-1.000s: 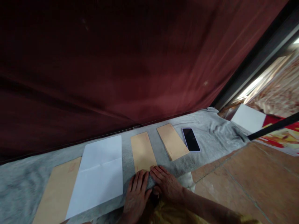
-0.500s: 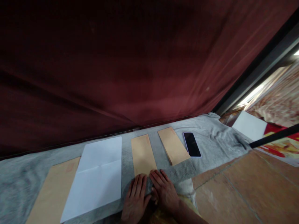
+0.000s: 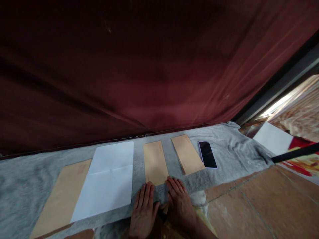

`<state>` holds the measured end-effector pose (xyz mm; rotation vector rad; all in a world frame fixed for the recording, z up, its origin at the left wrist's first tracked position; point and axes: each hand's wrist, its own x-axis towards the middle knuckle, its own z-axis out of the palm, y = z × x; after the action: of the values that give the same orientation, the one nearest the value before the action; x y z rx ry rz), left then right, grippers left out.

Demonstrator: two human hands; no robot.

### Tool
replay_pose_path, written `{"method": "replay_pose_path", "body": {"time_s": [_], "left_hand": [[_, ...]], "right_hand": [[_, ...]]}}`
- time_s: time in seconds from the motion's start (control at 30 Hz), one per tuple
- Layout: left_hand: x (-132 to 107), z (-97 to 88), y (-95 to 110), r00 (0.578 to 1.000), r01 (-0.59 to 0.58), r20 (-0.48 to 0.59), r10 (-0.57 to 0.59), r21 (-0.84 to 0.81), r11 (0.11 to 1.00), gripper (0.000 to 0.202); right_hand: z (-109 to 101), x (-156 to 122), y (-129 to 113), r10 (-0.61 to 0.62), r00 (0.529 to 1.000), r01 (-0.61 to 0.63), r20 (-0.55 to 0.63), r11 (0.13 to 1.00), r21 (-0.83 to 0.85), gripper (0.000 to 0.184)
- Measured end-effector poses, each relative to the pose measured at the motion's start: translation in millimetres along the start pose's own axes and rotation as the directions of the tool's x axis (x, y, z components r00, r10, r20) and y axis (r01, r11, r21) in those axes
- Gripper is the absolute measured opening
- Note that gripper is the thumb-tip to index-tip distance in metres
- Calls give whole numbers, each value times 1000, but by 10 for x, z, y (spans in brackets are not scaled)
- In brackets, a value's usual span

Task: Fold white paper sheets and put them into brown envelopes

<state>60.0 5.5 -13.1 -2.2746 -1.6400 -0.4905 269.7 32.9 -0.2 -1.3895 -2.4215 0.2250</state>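
Note:
A brown paper envelope (image 3: pixel 156 162) lies flat on the grey cloth right in front of me. My left hand (image 3: pixel 144 207) rests palm down with its fingers stretched, the fingertips at the envelope's near left corner. At the near right corner lie the fingertips of my right hand (image 3: pixel 180 200), also flat with the fingers extended. Neither hand grips anything. To the right is a second brown envelope (image 3: pixel 187 155), set at a slant. White paper sheets (image 3: pixel 109 181) with a crease across the middle lie on the left, partly over another brown envelope (image 3: pixel 62 196).
A dark-screened phone (image 3: pixel 207 155) lies beside the right envelope. Grey cloth (image 3: pixel 231 156) covers the long surface, and a dark red curtain (image 3: pixel 159 89) hangs behind it. Tiled floor (image 3: pixel 281 196), a black bar (image 3: pixel 296 152) and a white box (image 3: pixel 272 137) are to the right.
My hands have moved apart along the envelope's near edge, the right one slightly rightward, the left staying at the left corner. The whole view has shifted a little.

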Motion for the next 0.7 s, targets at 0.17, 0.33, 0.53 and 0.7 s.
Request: {"method": "replay_pose_path", "body": {"time_s": [0.17,0.33,0.53,0.7], "left_hand": [[48,-57,52,1000,13,12,-13,2,1000,68],[60,-64,63,1000,0,9,0,16,1000,71],[47,-38,102,999,32,28,-32,22,999,74],[50,-33,112,999,36,35,-36,12,999,71]], "right_hand": [[-71,180,6,173,985,-173,11,982,73,45],[-47,417,-25,349,937,-350,19,934,78,42],[79,557,43,442,896,-422,-40,876,234,21],[166,560,124,425,899,-321,-105,802,504,12]]}}
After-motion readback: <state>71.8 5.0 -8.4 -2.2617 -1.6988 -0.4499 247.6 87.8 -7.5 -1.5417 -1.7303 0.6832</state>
